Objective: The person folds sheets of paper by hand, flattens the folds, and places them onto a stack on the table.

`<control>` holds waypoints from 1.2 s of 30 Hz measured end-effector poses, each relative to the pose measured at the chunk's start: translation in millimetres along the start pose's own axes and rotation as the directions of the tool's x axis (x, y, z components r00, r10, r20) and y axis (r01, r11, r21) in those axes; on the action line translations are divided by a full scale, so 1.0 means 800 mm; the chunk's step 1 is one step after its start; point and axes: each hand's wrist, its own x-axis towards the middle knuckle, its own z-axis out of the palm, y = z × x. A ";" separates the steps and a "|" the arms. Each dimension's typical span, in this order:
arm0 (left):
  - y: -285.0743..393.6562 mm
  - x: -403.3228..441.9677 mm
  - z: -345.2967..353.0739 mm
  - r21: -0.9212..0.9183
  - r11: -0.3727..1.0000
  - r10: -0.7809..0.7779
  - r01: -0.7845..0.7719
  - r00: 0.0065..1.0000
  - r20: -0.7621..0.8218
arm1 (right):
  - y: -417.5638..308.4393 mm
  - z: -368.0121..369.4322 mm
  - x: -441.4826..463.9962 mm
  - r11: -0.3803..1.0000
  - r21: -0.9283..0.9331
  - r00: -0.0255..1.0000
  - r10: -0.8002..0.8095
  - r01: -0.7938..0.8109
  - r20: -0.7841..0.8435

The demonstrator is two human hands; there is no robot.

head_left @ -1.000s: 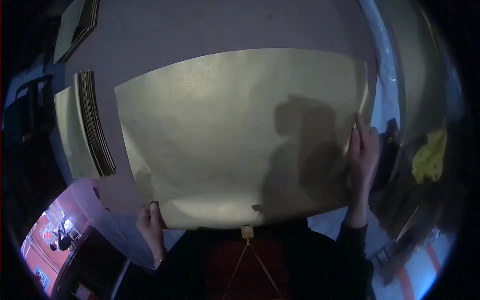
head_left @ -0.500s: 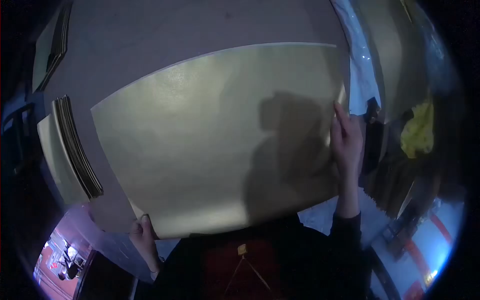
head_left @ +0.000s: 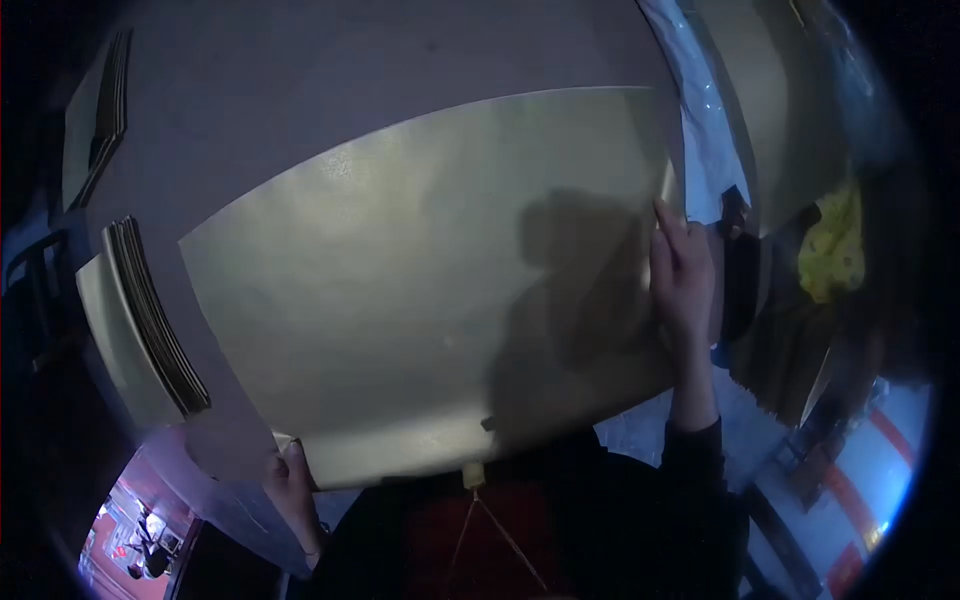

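Note:
A large gold-coloured sheet (head_left: 390, 290) spreads over the brown tabletop in front of me, its near edge curving down toward my body. My left hand (head_left: 290, 480) pinches its near left corner, thumb on top. At the right edge my right hand (head_left: 683, 270) grips the sheet, with the edge bent up a little beside the fingers. A dark shadow of my head and arm falls across the sheet's right half. The fingers beneath the sheet are hidden.
Left of the sheet lies a stack of folded gold sheets (head_left: 150, 320), with another stack (head_left: 98, 125) farther back. Clear plastic wrap (head_left: 712, 130) runs along the right, near a yellow cloth (head_left: 832, 245). A yellow pendant (head_left: 474, 476) hangs at my chest.
The view has shifted slightly, and the sheet's far left corner sits a bit lower in it. The pendant has swung toward the sheet's near edge. Both hands keep their grip.

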 end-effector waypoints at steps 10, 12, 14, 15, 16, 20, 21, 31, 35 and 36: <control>0.015 -0.006 0.002 -0.022 0.998 0.061 -0.059 0.996 0.066 | 0.001 0.003 0.000 1.000 0.029 0.999 -0.009 0.010 -0.032; 0.034 -0.012 0.014 -0.165 0.986 0.033 -0.028 0.999 0.027 | 0.001 0.003 0.000 1.000 0.011 0.999 -0.014 0.014 -0.032; 0.028 -0.011 0.012 -0.128 0.991 0.029 -0.026 0.999 0.014 | 0.005 0.004 0.001 0.999 -0.006 0.998 -0.051 0.051 -0.045; 0.026 -0.011 0.011 -0.088 0.996 0.025 -0.024 1.000 0.006 | 0.006 0.005 0.001 0.996 -0.025 0.995 -0.084 0.083 -0.058; 0.029 -0.013 0.011 -0.089 0.996 0.021 -0.021 1.000 0.000 | 0.003 0.005 -0.001 0.999 0.012 0.998 -0.045 0.046 -0.045; 0.028 -0.010 0.011 -0.069 0.997 0.035 -0.034 0.999 0.013 | 0.015 0.011 0.003 0.991 -0.025 0.987 -0.134 0.132 -0.085; 0.024 -0.010 0.010 -0.084 0.995 0.063 -0.062 0.998 0.014 | 0.020 0.016 0.004 0.985 0.001 0.978 -0.173 0.175 -0.114; 0.049 -0.010 0.006 -0.077 0.987 -0.135 0.143 0.986 0.095 | 0.050 0.012 0.008 0.966 -0.059 0.967 -0.253 0.253 0.000; 0.036 -0.004 0.003 -0.040 0.998 -0.043 0.049 0.990 0.132 | 0.053 0.014 0.009 0.950 -0.070 0.952 -0.307 0.305 -0.013; 0.036 -0.005 0.002 -0.044 0.998 -0.047 0.053 0.992 0.121 | 0.060 0.014 0.009 0.950 -0.097 0.954 -0.300 0.297 -0.017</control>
